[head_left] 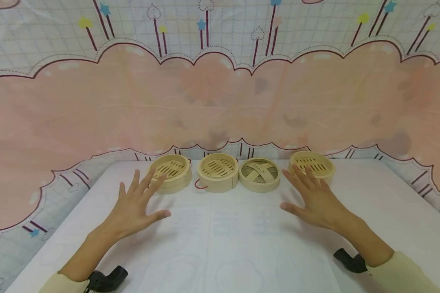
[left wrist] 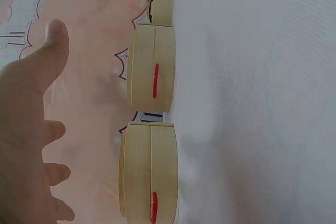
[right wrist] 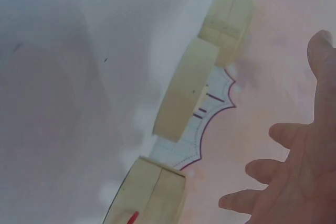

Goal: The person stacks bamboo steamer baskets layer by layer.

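Above the white tabletop [head_left: 220,244] both hands hover palm-down, fingers spread wide, holding nothing. Left hand [head_left: 137,205] has fingertips reaching over the near rim of the leftmost round bamboo steamer basket w/ slatted floor [head_left: 171,173]; can't tell if they touch. Right hand [head_left: 315,199] sits w/ fingertips at the near edge of the rightmost shallow bamboo steamer tray [head_left: 311,165], likewise contact unclear. Left wrist view shows the thumb and fingers [left wrist: 52,129] straight, apart from the basket walls; right wrist view same, fingers [right wrist: 278,177] extended, nothing gripped.

Btw the two end baskets stand a second slatted bamboo basket [head_left: 218,171] w/ a red loop at its base, and just right of it, touching or nearly so, a woven bamboo steamer lid [head_left: 259,174]. All four sit in a row along the table's far edge, against a pink cloud-pattern backdrop cloth [head_left: 220,101].

Judgement: hands look poised to take the end baskets. To do it well, lower each hand straight down, wrap thumb and fingers round the side wall, not the slats, lift level; left basket looks slightly tilted on its base ring, so steady it first.

Writing: none legible. Red marks on basket sides [left wrist: 155,81] are plain strokes, no letters; faint print on the tabletop is too pale to read.
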A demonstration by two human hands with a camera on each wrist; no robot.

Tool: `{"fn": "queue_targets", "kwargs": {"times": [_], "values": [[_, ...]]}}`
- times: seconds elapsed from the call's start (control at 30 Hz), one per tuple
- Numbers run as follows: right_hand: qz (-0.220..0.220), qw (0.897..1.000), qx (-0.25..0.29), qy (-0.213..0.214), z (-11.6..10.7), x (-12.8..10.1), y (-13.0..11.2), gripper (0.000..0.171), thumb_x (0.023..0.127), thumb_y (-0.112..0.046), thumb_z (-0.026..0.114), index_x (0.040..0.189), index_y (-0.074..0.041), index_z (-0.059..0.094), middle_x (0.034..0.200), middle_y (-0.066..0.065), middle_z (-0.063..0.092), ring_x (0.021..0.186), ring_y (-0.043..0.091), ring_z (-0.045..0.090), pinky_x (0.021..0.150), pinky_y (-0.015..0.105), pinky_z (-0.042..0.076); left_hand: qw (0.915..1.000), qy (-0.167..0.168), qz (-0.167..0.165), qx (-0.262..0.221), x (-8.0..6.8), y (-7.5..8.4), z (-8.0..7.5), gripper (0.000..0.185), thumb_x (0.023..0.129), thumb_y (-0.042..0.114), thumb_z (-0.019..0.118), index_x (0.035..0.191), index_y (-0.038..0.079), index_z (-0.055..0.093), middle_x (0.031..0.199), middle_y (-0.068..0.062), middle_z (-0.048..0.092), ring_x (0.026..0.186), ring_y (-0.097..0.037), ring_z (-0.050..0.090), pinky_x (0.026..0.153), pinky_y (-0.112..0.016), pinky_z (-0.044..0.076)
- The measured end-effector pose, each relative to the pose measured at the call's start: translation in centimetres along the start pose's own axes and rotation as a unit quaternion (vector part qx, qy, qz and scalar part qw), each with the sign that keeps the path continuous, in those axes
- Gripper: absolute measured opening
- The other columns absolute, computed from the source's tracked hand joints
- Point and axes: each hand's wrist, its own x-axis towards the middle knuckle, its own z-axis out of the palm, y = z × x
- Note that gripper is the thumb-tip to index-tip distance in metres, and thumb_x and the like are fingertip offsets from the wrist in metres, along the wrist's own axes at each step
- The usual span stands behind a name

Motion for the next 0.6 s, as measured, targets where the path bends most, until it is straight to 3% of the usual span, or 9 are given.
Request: {"fn": "queue_targets", "kwargs": {"times": [0.17, 0.37, 0.6], "values": [[-0.007, 1.000, 0.008, 0.015, 0.2, 0.3, -0.6, 0.085, 0.089, -0.063, 0.051, 0.154, -0.024, 0.015, 0.159, 0.011, 0.005, 0.141, 0.043, 0.006, 0.100, 0.072, 0.012, 0.9986, 0.022, -0.031, -0.036, 0.2, -0.1, 0.5, 0.091, 0.081, 0.059, 0.066, 0.151, 0.017, 0.027, 0.158, -0.015, 0.009, 0.139, -0.050, 0.005, 0.092, -0.079, 0.010], [-0.021, 0.999, 0.030, 0.024, 0.5, 1.0, -1.6, 0.085, 0.088, -0.062, 0.053, 0.154, -0.021, 0.018, 0.159, 0.012, 0.010, 0.141, 0.041, 0.010, 0.104, 0.067, 0.016, 0.9908, 0.061, -0.082, -0.089, 0.8, -0.5, 1.0, 0.089, 0.080, 0.053, 0.071, 0.149, 0.012, 0.032, 0.157, -0.021, 0.007, 0.136, -0.053, 0.013, 0.092, -0.078, 0.016], [-0.046, 0.997, 0.050, 0.025, 1.5, 1.7, -2.7, 0.087, 0.087, -0.064, 0.054, 0.154, -0.020, 0.020, 0.159, 0.009, 0.011, 0.140, 0.044, 0.014, 0.103, 0.066, 0.020, 0.9831, 0.037, -0.124, -0.130, 1.2, -1.0, 1.6, 0.085, 0.083, 0.052, 0.068, 0.149, 0.012, 0.032, 0.155, -0.024, 0.013, 0.133, -0.057, 0.016, 0.090, -0.078, 0.020]]}}
